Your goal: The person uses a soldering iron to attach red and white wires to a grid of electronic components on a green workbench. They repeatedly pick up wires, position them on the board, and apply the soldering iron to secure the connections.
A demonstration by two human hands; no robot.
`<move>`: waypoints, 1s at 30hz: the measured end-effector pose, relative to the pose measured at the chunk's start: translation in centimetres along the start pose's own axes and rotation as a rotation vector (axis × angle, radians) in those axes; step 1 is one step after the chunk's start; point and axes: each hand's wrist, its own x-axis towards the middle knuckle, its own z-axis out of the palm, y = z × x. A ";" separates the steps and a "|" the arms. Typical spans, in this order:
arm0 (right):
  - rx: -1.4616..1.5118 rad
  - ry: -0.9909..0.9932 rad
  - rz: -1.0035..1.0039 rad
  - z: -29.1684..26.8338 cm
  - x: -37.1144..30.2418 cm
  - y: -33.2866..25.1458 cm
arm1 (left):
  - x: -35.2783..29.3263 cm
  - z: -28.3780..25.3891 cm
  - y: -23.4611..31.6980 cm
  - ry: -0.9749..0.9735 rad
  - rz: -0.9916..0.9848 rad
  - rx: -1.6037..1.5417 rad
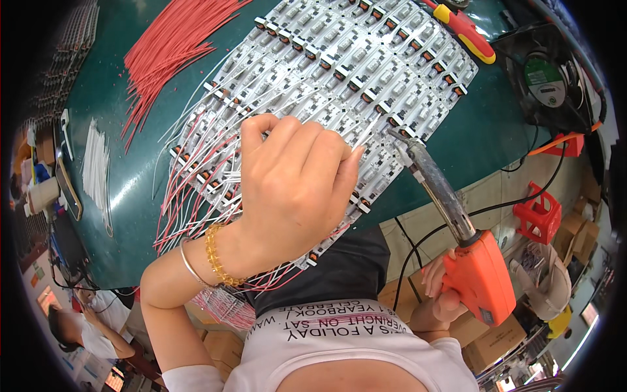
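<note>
A large panel of white circuit boards [326,49], fitted with rows of small black and orange parts, lies across the green table. Over its middle, my left hand [297,173] is closed with fingers curled, pinching a thin white wire [369,130] whose end points at a board. My right hand [441,287] grips the orange handle of a soldering gun [484,277]. The gun's dark tip comes down on or just above the panel near the wire's end; contact is hard to tell. Red and white wires [189,196] trail from the panel's left side, partly behind my left hand.
Loose red wires [166,52] and a smaller white bundle [96,170] lie on the green table [147,170]. A red-yellow handled tool [467,32] and a black fan-like unit [545,78] sit at far right. Black cable, red stool [541,214] and boxes are beyond; another person [98,320] sits lower left.
</note>
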 end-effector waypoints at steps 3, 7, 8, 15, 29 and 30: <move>0.059 0.030 -0.035 0.5 0.0 -0.3 | 0.0 0.2 -0.2 0.039 0.008 -0.006; 0.147 0.026 0.058 0.7 0.1 -1.6 | 0.3 -0.7 0.5 -0.002 -0.062 -0.094; 0.163 0.034 0.100 0.7 0.2 -1.9 | 0.2 -0.7 0.6 -0.016 -0.068 -0.095; 0.091 0.060 0.158 0.0 -0.3 -1.3 | 0.1 0.3 0.7 -0.030 -0.062 -0.077; -0.190 0.026 0.139 -0.8 -1.4 -0.8 | 0.1 0.1 0.6 -0.031 -0.017 -0.035; -0.157 0.018 0.142 -0.8 -1.4 -0.7 | 0.1 0.1 0.5 -0.029 -0.013 -0.033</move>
